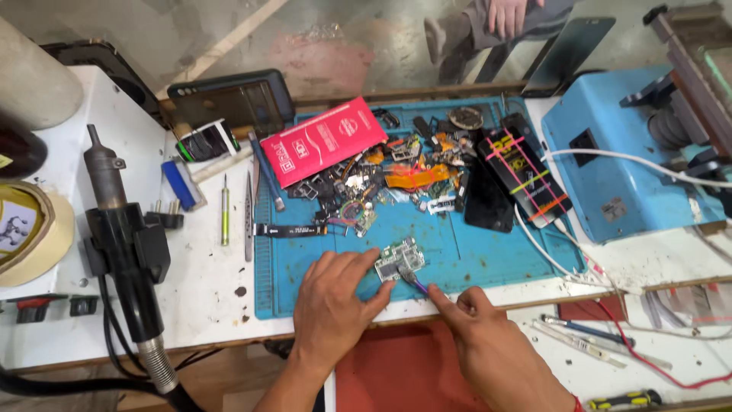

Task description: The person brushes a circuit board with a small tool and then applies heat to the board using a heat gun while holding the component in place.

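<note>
Fingers (364,268) of the left hand (335,305) pressing down on the near-left edge of a small green circuit board (399,261), pinning it flat on the blue work mat (488,252) near the mat's front edge; not wrapping around it, just resting spread on top. Right hand (488,343) pinching a thin purple-handled tool (415,282) between closed fingertips, tip touching the board's near-right corner. Board lying just ahead of both hands, long axis running from near-left up to far-right, tool coming in from the right and low, roughly across that axis. Left hand sitting closer, already in contact. Beyond the board, a heap of loose phone parts (366,191), a red packet (324,149), tweezers (248,217) off the mat's left edge, and a hot-air gun (122,244) standing far left
</note>
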